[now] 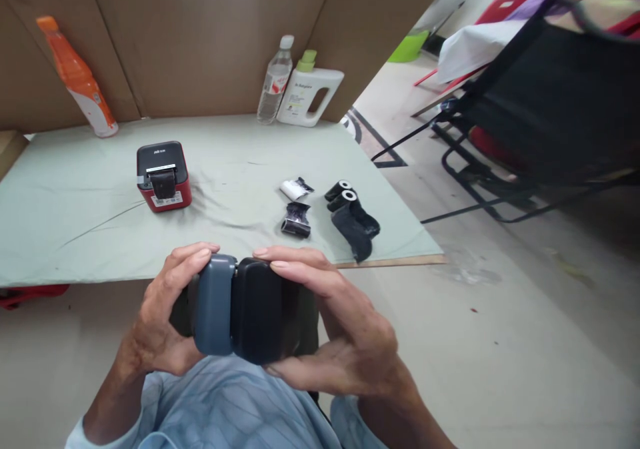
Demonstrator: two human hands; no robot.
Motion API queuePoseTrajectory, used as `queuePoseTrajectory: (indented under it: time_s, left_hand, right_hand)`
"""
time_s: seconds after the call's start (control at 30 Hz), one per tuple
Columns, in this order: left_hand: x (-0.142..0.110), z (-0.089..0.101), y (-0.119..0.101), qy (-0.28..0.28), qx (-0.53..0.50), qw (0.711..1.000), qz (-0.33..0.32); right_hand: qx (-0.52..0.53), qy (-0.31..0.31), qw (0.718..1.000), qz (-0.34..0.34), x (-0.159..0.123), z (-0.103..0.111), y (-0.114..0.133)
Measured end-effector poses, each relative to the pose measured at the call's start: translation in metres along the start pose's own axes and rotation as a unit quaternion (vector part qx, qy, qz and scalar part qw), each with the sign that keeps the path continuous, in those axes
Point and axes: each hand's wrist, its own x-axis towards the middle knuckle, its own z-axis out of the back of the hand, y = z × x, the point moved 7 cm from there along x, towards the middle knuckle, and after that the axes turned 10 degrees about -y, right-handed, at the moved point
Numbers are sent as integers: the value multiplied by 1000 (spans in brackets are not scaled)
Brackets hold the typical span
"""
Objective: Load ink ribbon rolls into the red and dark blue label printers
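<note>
Supporting the two-part case (257, 312) takes both hands: the left hand (156, 322) wraps a partly spread grip around the blue-grey side, the right hand (353, 325) likewise around the black side, probably to keep the halves aligned. The case is in front of the near edge of the desk (75, 235). Black rolls (336, 200) lie near the right hand, perhaps for easy reach; the red printer (164, 179) sits apart, farther left. Bottles (275, 90) line the back, presumably clear of the arms.

A rounded blue and black device (250, 310) is held midair.
</note>
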Motion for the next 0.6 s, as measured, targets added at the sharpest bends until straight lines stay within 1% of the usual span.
queuePoseTrajectory:
  time_s: [0.17, 0.4, 0.6]
  left_hand:
    - [-2, -2, 2, -7, -31, 999, 37]
    - [-3, -2, 3, -18, -45, 998, 40]
    - [-9, -6, 5, -29, -73, 993, 91]
  right_hand:
    - [2, -6, 1000, 3, 2, 1, 2]
    - [2, -23, 1000, 3, 1, 0, 4]
    - [0, -44, 999, -8, -1, -2, 8]
